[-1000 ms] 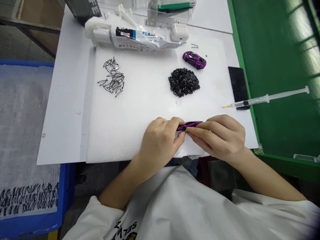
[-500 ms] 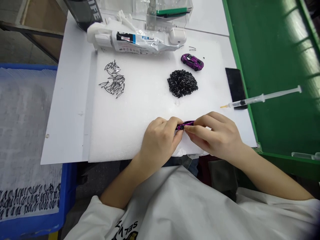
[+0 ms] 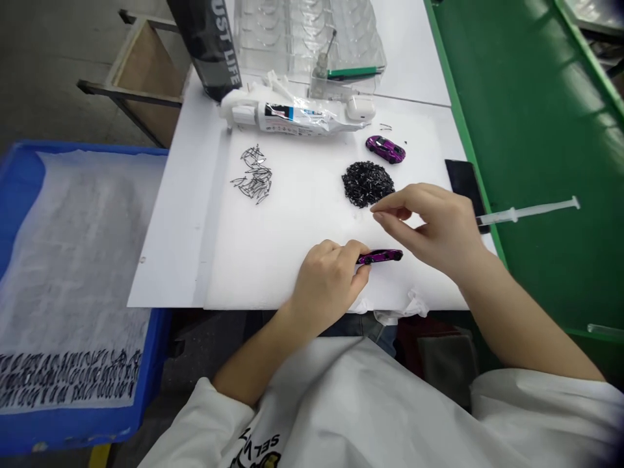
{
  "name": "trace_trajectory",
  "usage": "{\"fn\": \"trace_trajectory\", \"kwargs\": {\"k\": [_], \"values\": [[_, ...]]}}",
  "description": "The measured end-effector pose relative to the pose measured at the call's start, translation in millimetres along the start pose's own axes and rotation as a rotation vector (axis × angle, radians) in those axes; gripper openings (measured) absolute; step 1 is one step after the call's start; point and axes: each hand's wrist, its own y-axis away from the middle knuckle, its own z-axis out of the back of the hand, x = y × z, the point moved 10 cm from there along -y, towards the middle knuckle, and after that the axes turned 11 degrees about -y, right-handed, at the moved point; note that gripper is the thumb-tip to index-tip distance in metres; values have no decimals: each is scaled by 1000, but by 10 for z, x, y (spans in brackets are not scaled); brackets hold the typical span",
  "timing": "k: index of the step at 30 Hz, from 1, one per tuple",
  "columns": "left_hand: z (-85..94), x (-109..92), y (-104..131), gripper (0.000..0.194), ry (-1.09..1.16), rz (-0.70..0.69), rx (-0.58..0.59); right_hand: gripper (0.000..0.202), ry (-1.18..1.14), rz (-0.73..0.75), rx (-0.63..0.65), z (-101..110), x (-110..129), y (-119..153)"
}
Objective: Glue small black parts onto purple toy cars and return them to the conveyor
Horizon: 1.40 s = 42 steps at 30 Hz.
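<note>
My left hand is closed on one end of a purple toy car, held tilted on its side just above the white foam sheet. Away from the car, my right hand has its thumb and forefinger brought together in a pinch. Its fingertips are at the near edge of a heap of small black parts; anything between them is too small to make out. Beyond that heap stands a second purple toy car. Thin black outline-shaped pieces lie loosely piled on the left of the sheet.
A white tube, a white earbud case and clear plastic trays are at the back. A phone and a syringe lie on the right. The blue crate stands below left, beside a dark bottle.
My right hand has let go of the toy car and moved up to the black heap. My left hand keeps hold of the car. The head view has shifted, showing more at the back.
</note>
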Motion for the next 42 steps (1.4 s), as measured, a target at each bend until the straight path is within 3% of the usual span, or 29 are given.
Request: {"fn": "trace_trajectory", "kwargs": {"k": [8, 11, 15, 20, 25, 27, 30, 33, 36, 39, 42], "values": [[-22, -28, 34, 11, -19, -38, -5, 21, -17, -56, 342, -944, 16, -755], [-46, -67, 77, 11, -57, -49, 28, 26, -29, -104, 406, -1238, -4, -928], [-47, -135, 153, 15, -123, -65, 45, 30, 2, -123, 368, -1366, 13, -1031], [113, -196, 247, 23, -37, -124, 1, 28, 38, -165, 334, -1392, -18, -1053], [323, -235, 654, 17, 282, -194, -220, 29, -12, -210, 325, -1417, -72, -1097], [126, -206, 880, 10, 404, -168, -153, 29, -26, -228, 319, -1429, -98, -1106], [-353, 29, 1165, 11, 354, 65, 47, 19, -32, -237, 301, -1434, -114, -1102], [-653, 335, 1343, 9, 256, 311, 163, 25, -71, -263, 270, -1412, -133, -1094], [-790, 562, 1402, 28, 202, 516, 246, 23, -92, -290, 252, -1385, -153, -1104], [-872, 614, 1356, 48, 227, 599, 318, 21, -86, -311, 249, -1375, -163, -1120], [-953, 572, 1273, 35, 315, 600, 384, 21, -64, -305, 265, -1405, -145, -1122]]}}
